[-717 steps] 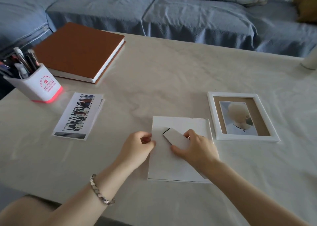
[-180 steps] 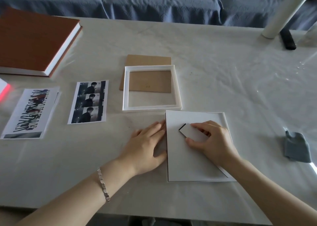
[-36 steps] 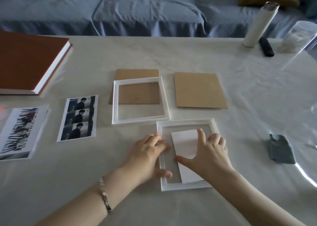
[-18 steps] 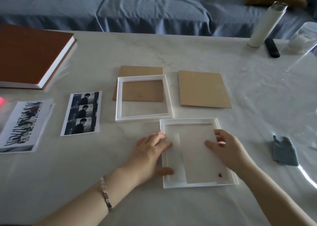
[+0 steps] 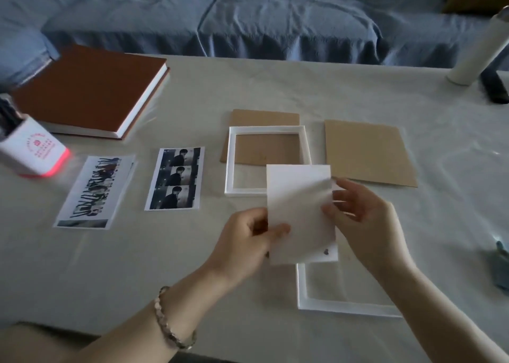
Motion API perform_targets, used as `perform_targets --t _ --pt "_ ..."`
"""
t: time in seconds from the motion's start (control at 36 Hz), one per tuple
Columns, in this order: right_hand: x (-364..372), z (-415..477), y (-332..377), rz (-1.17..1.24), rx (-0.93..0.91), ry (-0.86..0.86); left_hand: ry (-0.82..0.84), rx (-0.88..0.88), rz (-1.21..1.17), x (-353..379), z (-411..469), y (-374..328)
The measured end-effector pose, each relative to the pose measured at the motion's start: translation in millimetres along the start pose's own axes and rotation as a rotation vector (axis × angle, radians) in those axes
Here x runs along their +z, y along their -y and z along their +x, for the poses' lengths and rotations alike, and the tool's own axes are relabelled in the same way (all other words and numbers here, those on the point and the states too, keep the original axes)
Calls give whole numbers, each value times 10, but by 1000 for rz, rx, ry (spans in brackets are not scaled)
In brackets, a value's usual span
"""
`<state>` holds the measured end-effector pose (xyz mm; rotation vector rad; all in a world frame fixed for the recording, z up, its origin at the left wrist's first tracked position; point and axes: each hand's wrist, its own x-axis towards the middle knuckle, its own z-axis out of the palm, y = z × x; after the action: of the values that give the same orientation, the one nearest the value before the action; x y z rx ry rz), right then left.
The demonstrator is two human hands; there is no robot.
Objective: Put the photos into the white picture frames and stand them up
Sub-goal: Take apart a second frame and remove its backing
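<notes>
Both hands are up over the worktop (image 5: 275, 92) with a white sheet (image 5: 300, 213) between them, blank side to the camera, likely a photo seen from the back. Left hand (image 5: 245, 241) pinches its lower left edge, thumb on the near face. Right hand (image 5: 363, 219) sits at the right edge, fingers loosely spread; can't tell if it really grips or only steadies.

Near frame (image 5: 344, 307) lies flat below the sheet, partly covered by it and the right forearm; only the lower rail and part of the left side show. Second frame (image 5: 267, 161) lies flat further back, partly on top of a brown backing board (image 5: 264, 120). Another brown board (image 5: 369, 153) lies just to the right of it, apart.

Left of the frames: a strip photo (image 5: 175, 179) with three dark panels, then a group photo (image 5: 95, 191), both flat and face up. Far left: pen cup (image 5: 33, 150) and a brown book (image 5: 91, 89). Far right: white bottle (image 5: 479, 51), tilted in the wide lens. Sofa (image 5: 261, 18) behind.
</notes>
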<state>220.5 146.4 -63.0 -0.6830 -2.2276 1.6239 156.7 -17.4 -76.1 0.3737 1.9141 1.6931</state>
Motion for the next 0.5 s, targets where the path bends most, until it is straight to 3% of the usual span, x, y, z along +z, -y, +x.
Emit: perform_targets --t 0.08,0.22,0.28,0.39,0.5 --pt "173 -4 4 -189 -77 43 -214 40 97 -222 20 25" --pt "355 -68 26 -350 -228 261 -637 314 721 -824 42 -58" --pt "399 -82 14 -377 -245 317 -739 345 975 -1043 69 -122" --pt "443 -68 -51 -439 -252 367 -643 36 1295 -1264 194 -101" --pt "416 -45 -97 -491 -247 352 -445 -85 1371 -1262 364 79"
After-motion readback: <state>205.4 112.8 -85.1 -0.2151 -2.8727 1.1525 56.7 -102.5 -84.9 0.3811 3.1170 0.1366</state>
